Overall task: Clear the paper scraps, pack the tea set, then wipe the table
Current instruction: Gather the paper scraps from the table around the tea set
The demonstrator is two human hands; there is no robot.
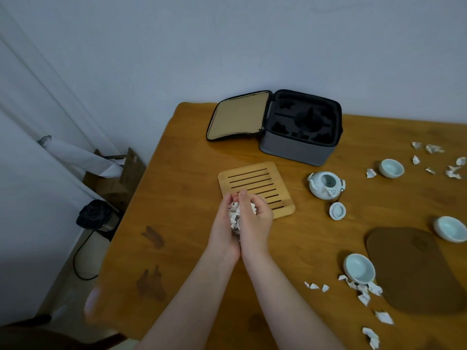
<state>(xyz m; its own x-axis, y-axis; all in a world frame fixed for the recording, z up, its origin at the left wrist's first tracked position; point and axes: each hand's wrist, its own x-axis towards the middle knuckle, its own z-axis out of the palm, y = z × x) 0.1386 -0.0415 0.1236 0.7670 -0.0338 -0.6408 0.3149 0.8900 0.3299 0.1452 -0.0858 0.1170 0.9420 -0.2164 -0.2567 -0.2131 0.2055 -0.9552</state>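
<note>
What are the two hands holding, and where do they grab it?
A wad of paper scraps, cupped between both palms: the left hand wraps its left side, the right hand its right.

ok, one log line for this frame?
phase: scrap clearing | left hand, right hand: grip wad at tray's near edge | loose scraps: on table | teapot: unpacked | case: open

You see the scene through one wide-angle camera on your head, facing forward and down over the table [182, 160]. Your forearms enter from the bottom edge, and your left hand [223, 224] and right hand [256, 222] meet near mid-frame, close to the lens, round a paper wad [233, 213]. Just beyond your fingers [242, 196] lies the slatted tray [252, 178]; well beyond them, the open case [298, 150] by the wall [227, 46]. Right of the fingers the tabletop runs out of frame; left of them, the floor [96, 246] shows.
</note>
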